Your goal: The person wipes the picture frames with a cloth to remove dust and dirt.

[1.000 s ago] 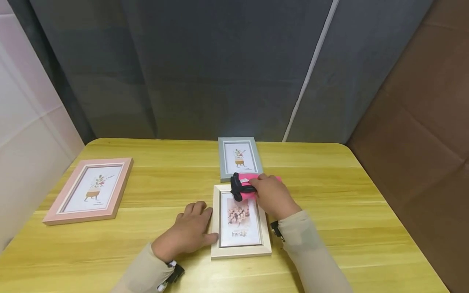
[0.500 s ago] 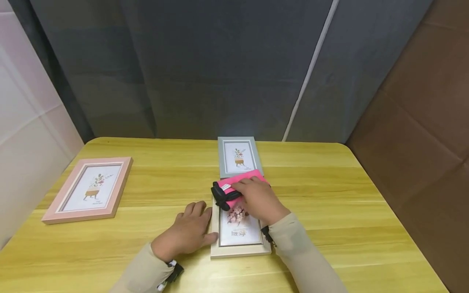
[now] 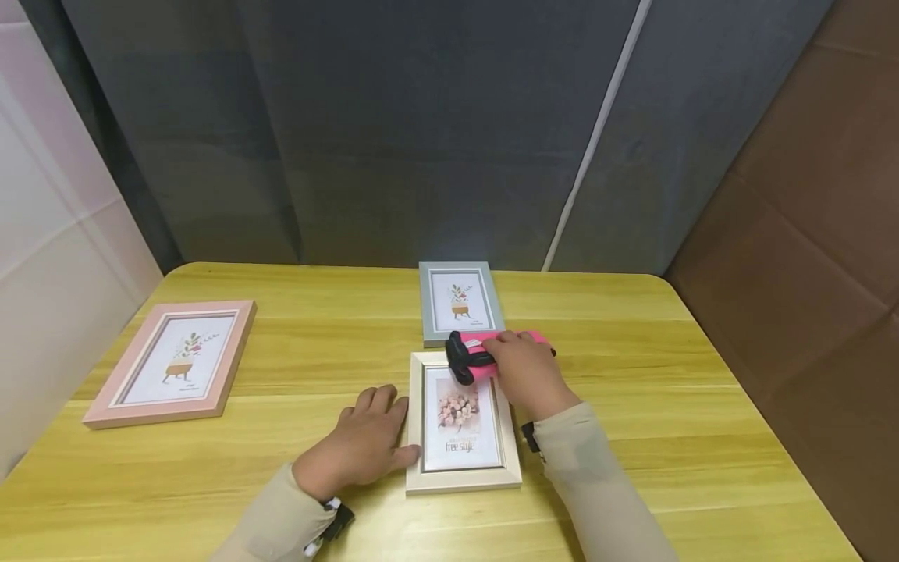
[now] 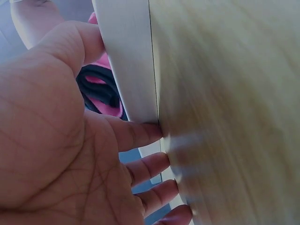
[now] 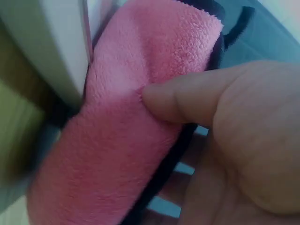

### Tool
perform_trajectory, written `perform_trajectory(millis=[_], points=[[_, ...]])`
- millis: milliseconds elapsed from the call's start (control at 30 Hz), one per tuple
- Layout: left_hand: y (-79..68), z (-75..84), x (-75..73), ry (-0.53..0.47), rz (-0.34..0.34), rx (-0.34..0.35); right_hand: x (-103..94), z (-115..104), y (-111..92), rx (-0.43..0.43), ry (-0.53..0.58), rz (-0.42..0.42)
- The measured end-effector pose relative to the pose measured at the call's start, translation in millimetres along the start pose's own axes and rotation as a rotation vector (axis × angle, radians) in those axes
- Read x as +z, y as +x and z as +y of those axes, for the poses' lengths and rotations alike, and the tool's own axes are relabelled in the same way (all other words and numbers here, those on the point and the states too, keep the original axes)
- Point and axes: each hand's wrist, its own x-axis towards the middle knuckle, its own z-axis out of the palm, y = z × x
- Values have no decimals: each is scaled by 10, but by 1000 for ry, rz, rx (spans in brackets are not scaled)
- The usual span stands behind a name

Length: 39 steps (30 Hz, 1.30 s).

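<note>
A cream picture frame (image 3: 463, 478) with a flower print lies face up before me on the table. My left hand (image 3: 365, 445) rests at its left side, fingers extended on the tabletop and thumb at the frame's edge. The left wrist view shows those fingertips (image 4: 145, 168) beside the frame's pale side. My right hand (image 3: 530, 375) grips a folded pink cleaning cloth (image 3: 485, 371) with black trim over the frame's upper right corner. In the right wrist view, the thumb presses into the fluffy cloth (image 5: 117, 117) close against the frame; the other fingers are partly hidden behind it.
Just beyond the cream frame lies a blue-grey picture frame (image 3: 427, 304) with a plant print, partly overlapped by the cloth. A pink picture frame (image 3: 232, 359) lies at the left of the wooden table (image 3: 316, 328). Dark curtain (image 3: 393, 140) hangs behind the table's far edge.
My right hand swept the cloth left across the top of the cream frame, then back right to its upper right corner. The left hand stays in place.
</note>
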Motion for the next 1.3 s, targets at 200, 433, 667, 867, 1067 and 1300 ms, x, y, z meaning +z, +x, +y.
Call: perform_trajectory(millis=[200,433,667,867,1067,1300], points=[[12,-2,5,0,-7,-8,75,-168,7,-138,-18,44],[9,6,-8,-1,-14,-16,49,-283,-24,-198,26,44],[4,4,-6,-9,-7,-10,-74,-129,-55,-94,18,9],[11,1,-6,-14,-15,-12,-83,60,-44,-9,25,7],[20,13,-17,-16,-4,-12,-44,34,-21,-17,-2,-1],[35,-6,14,-2,-4,-24,26,-209,-22,-215,-14,19]])
